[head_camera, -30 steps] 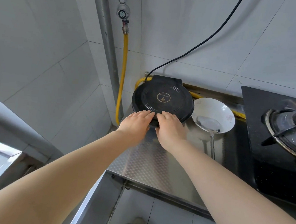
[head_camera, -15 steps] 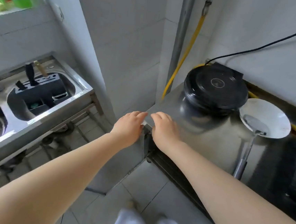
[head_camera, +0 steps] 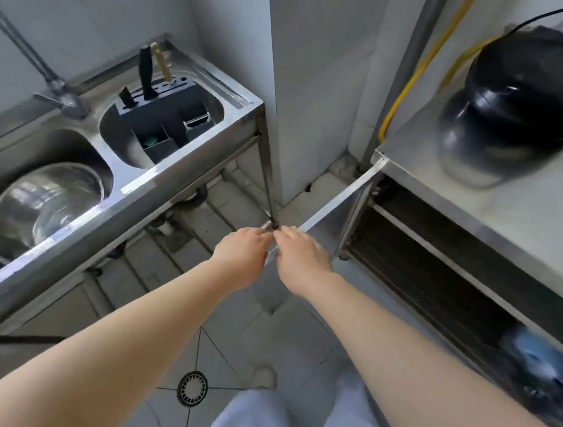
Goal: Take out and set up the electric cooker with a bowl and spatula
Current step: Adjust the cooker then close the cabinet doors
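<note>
The black round electric cooker (head_camera: pixel 522 95) stands at the back of the steel counter (head_camera: pixel 515 201) on the right, blurred, with its black cord running up the wall. My left hand (head_camera: pixel 240 254) and my right hand (head_camera: pixel 303 255) hang side by side in front of me over the floor, well away from the cooker. Both hold nothing, palms down, fingers loosely extended. The white bowl and the spatula lie outside the view.
A steel double sink (head_camera: pixel 111 176) on the left holds a metal mixing bowl (head_camera: pixel 41 207) and a black knife block (head_camera: pixel 166 112). A tiled pillar (head_camera: pixel 307 78) stands between sink and counter. A yellow hose (head_camera: pixel 409 84) runs down the wall. A floor drain (head_camera: pixel 192 388) lies below.
My hands left the cooker and drew back off the counter to hang over the floor. The view swung left, bringing the sink in and the bowl and spatula out of sight.
</note>
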